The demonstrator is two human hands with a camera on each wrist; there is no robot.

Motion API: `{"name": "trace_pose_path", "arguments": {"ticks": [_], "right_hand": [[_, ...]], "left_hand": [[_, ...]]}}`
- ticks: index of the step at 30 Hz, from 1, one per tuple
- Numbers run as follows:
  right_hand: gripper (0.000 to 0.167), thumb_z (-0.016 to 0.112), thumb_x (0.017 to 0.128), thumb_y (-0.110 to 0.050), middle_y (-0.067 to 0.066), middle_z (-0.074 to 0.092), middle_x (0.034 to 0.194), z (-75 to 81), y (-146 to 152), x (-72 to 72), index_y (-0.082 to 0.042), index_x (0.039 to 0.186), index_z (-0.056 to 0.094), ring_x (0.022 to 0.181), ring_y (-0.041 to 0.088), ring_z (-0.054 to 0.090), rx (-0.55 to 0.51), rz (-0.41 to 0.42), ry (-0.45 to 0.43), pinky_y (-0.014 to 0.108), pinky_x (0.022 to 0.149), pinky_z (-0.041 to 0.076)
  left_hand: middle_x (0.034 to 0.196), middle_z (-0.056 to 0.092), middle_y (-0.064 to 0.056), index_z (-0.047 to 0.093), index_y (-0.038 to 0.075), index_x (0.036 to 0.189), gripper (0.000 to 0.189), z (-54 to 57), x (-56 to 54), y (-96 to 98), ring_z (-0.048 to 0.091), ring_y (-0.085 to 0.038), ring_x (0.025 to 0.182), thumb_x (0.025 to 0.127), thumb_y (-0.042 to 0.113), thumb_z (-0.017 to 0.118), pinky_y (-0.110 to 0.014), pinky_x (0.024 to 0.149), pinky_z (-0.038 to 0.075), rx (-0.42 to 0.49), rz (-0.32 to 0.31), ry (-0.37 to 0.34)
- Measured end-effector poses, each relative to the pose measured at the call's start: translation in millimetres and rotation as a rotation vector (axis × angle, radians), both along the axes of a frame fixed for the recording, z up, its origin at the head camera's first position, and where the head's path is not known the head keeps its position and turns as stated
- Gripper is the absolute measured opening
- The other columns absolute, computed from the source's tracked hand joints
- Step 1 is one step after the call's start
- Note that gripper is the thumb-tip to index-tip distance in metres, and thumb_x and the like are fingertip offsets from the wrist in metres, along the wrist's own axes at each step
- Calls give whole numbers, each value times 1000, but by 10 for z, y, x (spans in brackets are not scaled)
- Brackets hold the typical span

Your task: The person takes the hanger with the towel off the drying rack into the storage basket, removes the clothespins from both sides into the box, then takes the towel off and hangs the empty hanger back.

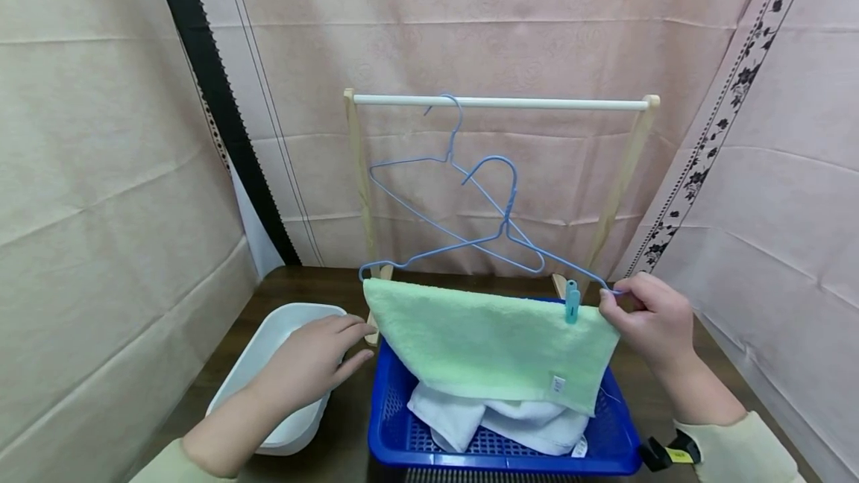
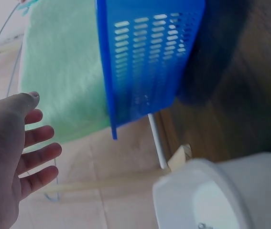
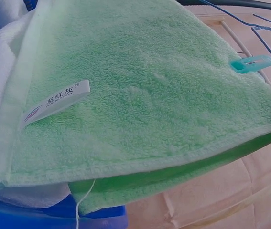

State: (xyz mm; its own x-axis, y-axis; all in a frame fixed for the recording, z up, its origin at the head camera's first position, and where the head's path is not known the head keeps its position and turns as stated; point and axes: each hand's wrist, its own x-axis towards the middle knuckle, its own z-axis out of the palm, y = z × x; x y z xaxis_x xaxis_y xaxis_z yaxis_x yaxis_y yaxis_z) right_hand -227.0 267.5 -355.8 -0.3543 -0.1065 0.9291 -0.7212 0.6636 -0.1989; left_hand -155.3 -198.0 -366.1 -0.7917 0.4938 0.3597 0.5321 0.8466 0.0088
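A green towel (image 1: 483, 345) hung from a blue hanger (image 1: 505, 221) in the lower middle of the frame.
At the lower right, the right hand's (image 1: 654, 315) grip pinched the hanger's end by the towel's corner, near a teal clip (image 1: 572, 302). At the lower left, the left hand (image 1: 318, 352) held nothing, its fingers loose, near a white tub (image 1: 282, 326). A blue basket (image 1: 503, 461) sat below the towel.
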Motion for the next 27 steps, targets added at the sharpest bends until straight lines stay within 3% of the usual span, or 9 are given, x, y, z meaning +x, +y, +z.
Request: {"name": "trace_pose_path", "arguments": {"ticks": [8,17,27], "right_hand": [[13,67,71,-15,-5,42,58,31,-36,17,-4,64,64,60,-5,32,-3,4,27,12,50,27],[16,66,73,-18,-5,42,57,40,-75,68,-5,64,64,60,-6,31,6,7,26,11,50,27],[11,68,70,-12,-4,45,57,114,-129,130,-4,64,64,58,-4,31,15,9,22,10,51,29]], "left_hand": [[119,67,4,67,18,124,35,131,-44,292,63,-16,111,95,37,67,-38,91,53,29,-76,-22],[119,66,5,67,19,123,35,183,-121,559,61,-15,114,94,37,68,-35,95,51,76,-172,67],[121,66,5,65,19,126,34,233,-227,884,59,-15,117,96,35,66,-35,100,47,148,-236,95]]}}
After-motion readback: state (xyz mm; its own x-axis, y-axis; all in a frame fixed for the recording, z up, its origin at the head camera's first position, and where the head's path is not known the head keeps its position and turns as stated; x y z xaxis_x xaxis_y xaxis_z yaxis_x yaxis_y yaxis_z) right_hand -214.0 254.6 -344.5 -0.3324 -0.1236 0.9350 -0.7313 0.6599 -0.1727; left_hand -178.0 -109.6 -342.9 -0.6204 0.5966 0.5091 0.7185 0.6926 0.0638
